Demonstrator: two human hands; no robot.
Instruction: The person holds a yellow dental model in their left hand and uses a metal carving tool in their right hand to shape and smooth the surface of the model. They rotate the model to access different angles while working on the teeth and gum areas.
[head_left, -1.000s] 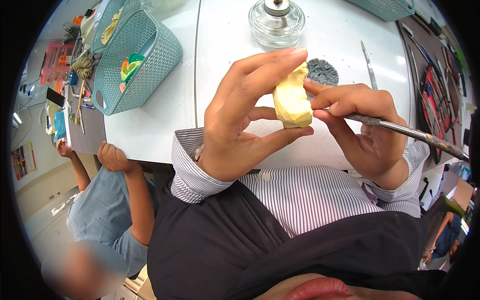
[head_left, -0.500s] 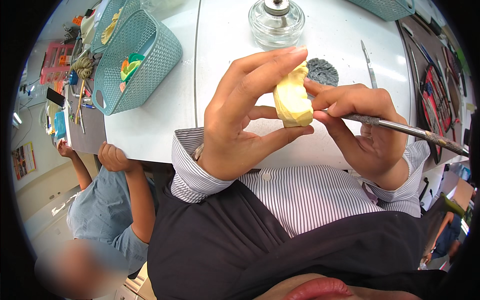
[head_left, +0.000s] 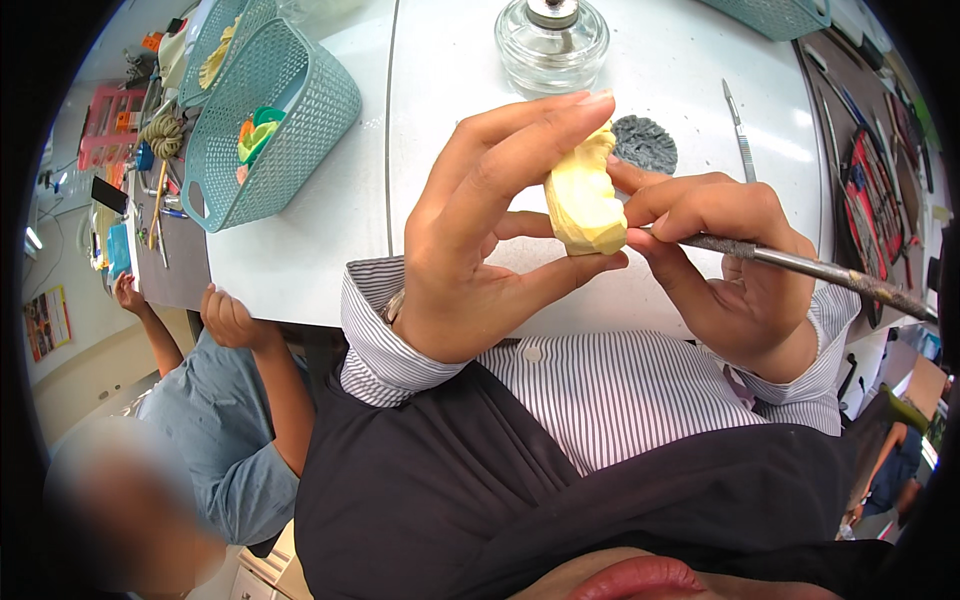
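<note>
- Here, the person's left hand (head_left: 460, 250) grasps a yellow cast (head_left: 587, 205), thumb under its near end and fingertips at its far end.
- The cast is held upright above the counter (head_left: 300, 265), in front of the person, its bumpy edge facing right.
- The person's right hand (head_left: 735, 235) grips a slim metal tool (head_left: 820, 268) between thumb and fingers, with the textured shaft slanting away to the right and nearer the person.
- The tool's left end lies close beside the cast; fingers hide its tip, so contact there cannot be told.
- Beyond the hands, on the far side, stands a clear glass vessel (head_left: 552, 55) with a metal neck.
- A dark grey, rough round piece (head_left: 645, 145) lies just right of the cast's far end.
- Farther right, a thin bladed instrument (head_left: 739, 130) rests on the counter.
- On the left stands a teal basket (head_left: 315, 140) holding green and orange pieces (head_left: 260, 137).
- Left of the person, a co-worker's hand (head_left: 230, 318) is at the counter's near edge, fingers curled.
</note>
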